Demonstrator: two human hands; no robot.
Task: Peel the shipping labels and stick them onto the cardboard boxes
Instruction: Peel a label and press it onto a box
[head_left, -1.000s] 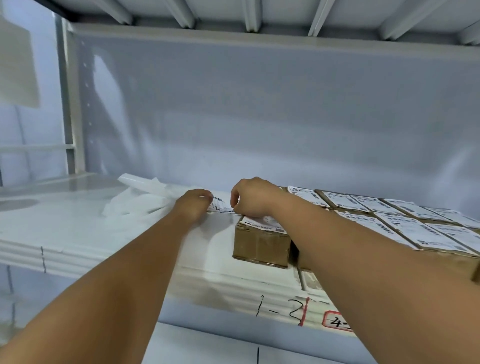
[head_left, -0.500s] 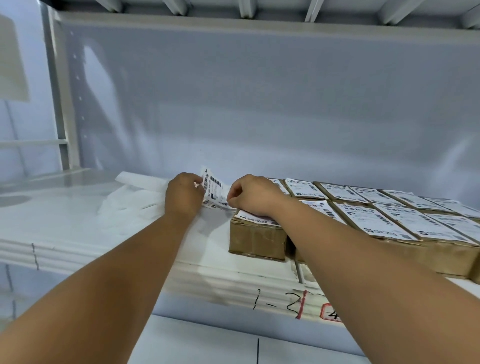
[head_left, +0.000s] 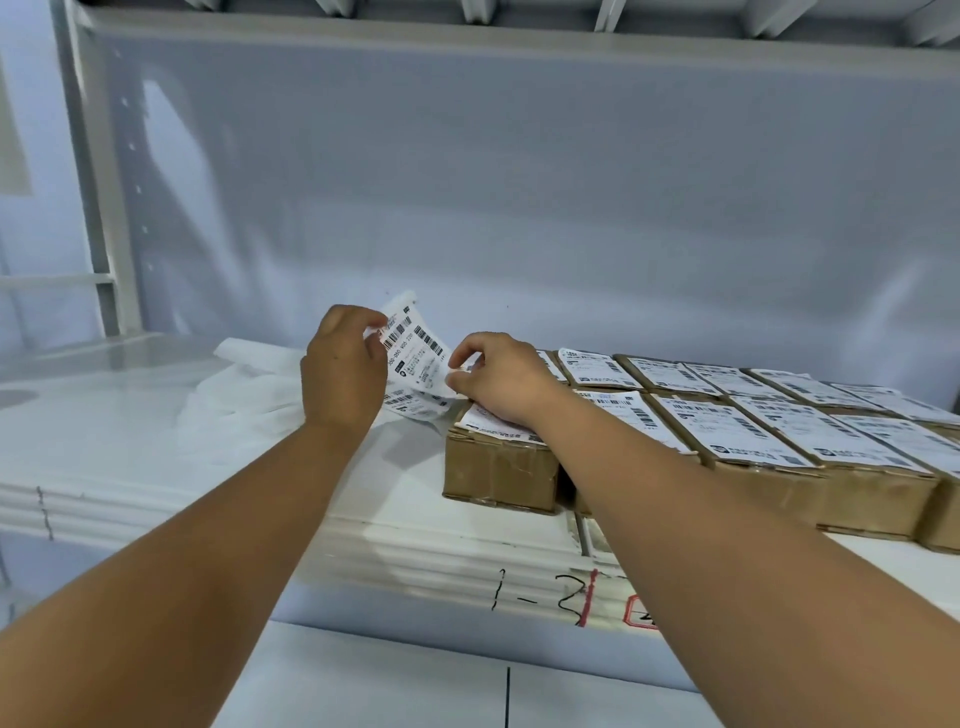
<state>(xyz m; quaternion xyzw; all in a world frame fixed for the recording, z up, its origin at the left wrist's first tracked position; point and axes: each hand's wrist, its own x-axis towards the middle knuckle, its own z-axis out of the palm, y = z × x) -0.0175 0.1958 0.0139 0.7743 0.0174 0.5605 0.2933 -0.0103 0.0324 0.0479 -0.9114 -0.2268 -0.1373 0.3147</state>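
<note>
A white shipping label (head_left: 415, 353) with black barcodes stands lifted above the white shelf (head_left: 130, 415). My left hand (head_left: 340, 374) pinches its upper left edge. My right hand (head_left: 498, 376) pinches its lower right corner, just over the nearest cardboard box (head_left: 498, 467). A second printed label (head_left: 415, 405) lies under the lifted one. The nearest box carries a label on its top, partly hidden by my right wrist. Rows of brown boxes (head_left: 753, 447) with white labels on top run to the right.
Crumpled white backing paper (head_left: 244, 400) lies on the shelf behind my left hand. The shelf's front edge (head_left: 467, 566) bears handwritten "1-2" and a red mark. A grey back panel and a metal upright (head_left: 104, 208) close off the rear and left.
The label has risen from the shelf and stands more upright. My left hand lifted with it; my right hand moved to its lower corner.
</note>
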